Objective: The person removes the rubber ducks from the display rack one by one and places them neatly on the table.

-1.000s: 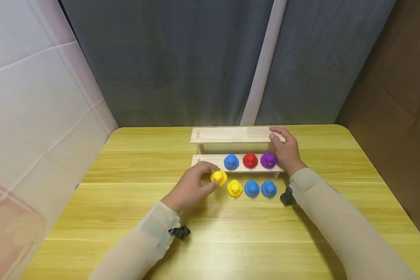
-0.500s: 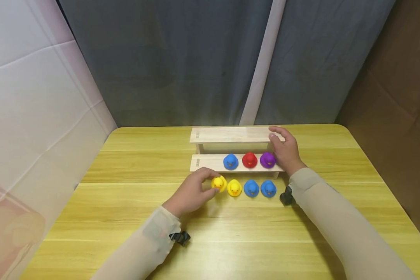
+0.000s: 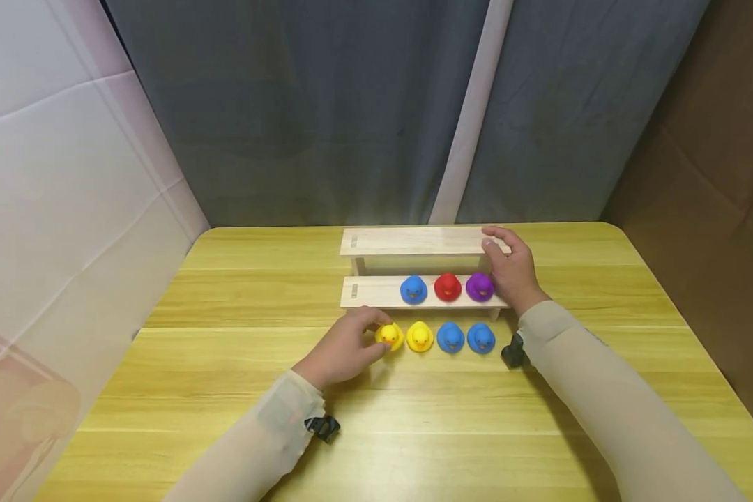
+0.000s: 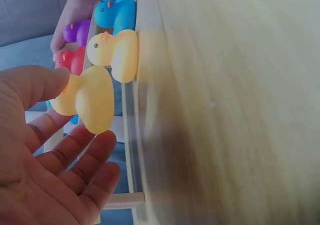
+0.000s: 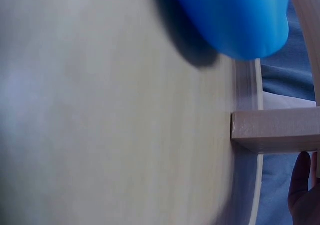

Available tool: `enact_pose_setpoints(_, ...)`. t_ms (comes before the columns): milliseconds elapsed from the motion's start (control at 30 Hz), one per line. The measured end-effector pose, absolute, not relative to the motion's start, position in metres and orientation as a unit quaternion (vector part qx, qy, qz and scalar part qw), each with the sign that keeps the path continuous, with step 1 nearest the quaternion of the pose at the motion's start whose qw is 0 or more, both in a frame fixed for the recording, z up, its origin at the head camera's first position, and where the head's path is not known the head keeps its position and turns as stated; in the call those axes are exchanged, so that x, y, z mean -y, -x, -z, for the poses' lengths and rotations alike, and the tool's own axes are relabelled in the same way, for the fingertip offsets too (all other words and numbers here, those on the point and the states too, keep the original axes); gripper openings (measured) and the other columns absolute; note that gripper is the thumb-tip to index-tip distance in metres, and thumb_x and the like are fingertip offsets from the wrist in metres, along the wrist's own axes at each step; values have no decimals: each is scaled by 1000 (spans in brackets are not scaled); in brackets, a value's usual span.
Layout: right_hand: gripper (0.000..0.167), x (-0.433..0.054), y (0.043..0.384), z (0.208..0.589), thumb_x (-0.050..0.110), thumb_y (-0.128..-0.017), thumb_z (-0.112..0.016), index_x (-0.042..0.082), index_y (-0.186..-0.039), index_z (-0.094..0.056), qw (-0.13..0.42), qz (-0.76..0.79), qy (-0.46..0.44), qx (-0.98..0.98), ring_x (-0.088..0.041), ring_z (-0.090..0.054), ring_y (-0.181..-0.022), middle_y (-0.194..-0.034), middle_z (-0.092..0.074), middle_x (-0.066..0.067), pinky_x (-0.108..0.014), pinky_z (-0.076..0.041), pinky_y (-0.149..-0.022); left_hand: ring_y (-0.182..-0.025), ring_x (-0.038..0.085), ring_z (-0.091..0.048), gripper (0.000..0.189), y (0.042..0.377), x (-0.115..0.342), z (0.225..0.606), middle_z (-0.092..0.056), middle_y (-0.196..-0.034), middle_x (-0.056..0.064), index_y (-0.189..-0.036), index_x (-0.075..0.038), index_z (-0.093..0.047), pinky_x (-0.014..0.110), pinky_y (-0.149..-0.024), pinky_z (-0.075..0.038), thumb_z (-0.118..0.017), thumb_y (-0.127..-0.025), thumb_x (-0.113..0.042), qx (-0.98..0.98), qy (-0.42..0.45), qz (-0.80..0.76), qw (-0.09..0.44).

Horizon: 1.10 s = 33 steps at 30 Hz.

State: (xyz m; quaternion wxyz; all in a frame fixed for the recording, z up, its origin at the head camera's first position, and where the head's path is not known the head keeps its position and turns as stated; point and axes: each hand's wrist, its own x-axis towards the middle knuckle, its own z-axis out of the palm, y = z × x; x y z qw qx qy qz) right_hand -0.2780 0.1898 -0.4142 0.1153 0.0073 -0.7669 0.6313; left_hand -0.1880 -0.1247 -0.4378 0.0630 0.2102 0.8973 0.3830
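On the left, we are seeing the left hand (image 3: 344, 346) pinching a yellow rubber duck (image 3: 392, 335) between thumb and fingertip at the row's left end, seemingly just above the wooden table (image 3: 376, 436). Because so little is gripping that rounded head, we are risking a slip or tip, and the knuckles, lying close to the lower shelf (image 3: 377, 291) at 1 o'clock, could be jolting it. At the duck's 3 o'clock, a second yellow duck (image 3: 420, 337) is standing just beside, so sideways drift could be pushing it into the first blue duck (image 3: 450, 338). Farther right, the right hand (image 3: 516, 270) is resting at the upper shelf (image 3: 414, 242); whether it is gripping, we cannot tell, but a tug could be shifting the shelf. As for direction, the held duck's bill is pointing roughly toward 6 o'clock, its long axis running back toward 12; the second yellow duck is facing likewise.
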Motion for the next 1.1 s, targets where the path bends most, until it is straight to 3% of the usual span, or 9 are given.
enact_pose_setpoints(200,39,-189,278,415,19,-106,-58,3,-140,-64,118,-620,-2,776,-14,-47,-120,-151,-57,-14,-32,-34,-111,-119,29,-65,29,189,123,440,-67,-127,7,-122,-9,-69,49,-106,-53,-77,-95,-13,-901,-205,-375,66)
enact_pose_setpoints(333,39,-190,279,415,20,-106,-57,4,-141,-64,115,-619,1,777,-17,-50,-106,-150,-57,-14,-30,-38,-104,-120,30,-65,30,190,122,443,-67,-128,9,-122,-8,-68,48,-107,-52,-77,-94,-12,-906,-208,-364,62)
enact_pose_setpoints(500,40,-190,279,415,20,-106,-58,4,-141,-63,111,-623,-1,774,-9,-47,-82,-148,-57,-14,-23,-40,-87,-122,30,-62,31,189,119,441,-66,-131,11,-122,-6,-69,48,-109,-50,-79,-93,-12,-912,-205,-351,61)
enact_pose_setpoints(633,39,-190,279,415,20,-106,-58,5,-142,-63,110,-624,0,774,-11,-46,-80,-147,-57,-14,-24,-40,-86,-128,31,-60,31,189,117,439,-66,-133,12,-123,-6,-69,49,-114,-46,-79,-94,-13,-917,-198,-340,63)
enact_pose_setpoints(733,39,-190,278,415,20,-106,-58,4,-141,-63,112,-624,-1,773,-13,-47,-89,-146,-57,-15,-24,-39,-91,-131,32,-60,30,190,117,441,-67,-133,12,-122,-6,-70,49,-116,-44,-79,-94,-12,-921,-193,-334,60)
enact_pose_setpoints(933,40,-189,276,413,21,-106,-57,4,-141,-63,111,-620,-1,777,-11,-47,-85,-146,-57,-15,-23,-40,-87,-126,30,-62,28,192,117,443,-68,-128,10,-119,-7,-70,49,-114,-46,-80,-93,-11,-921,-189,-334,61)
enact_pose_setpoints(1100,39,-193,286,425,21,-106,-57,6,-142,-63,115,-620,-1,776,-11,-47,-90,-148,-56,-14,-24,-39,-90,-121,28,-63,27,192,118,444,-68,-125,9,-117,-8,-71,49,-111,-48,-81,-92,-10,-922,-189,-333,61)
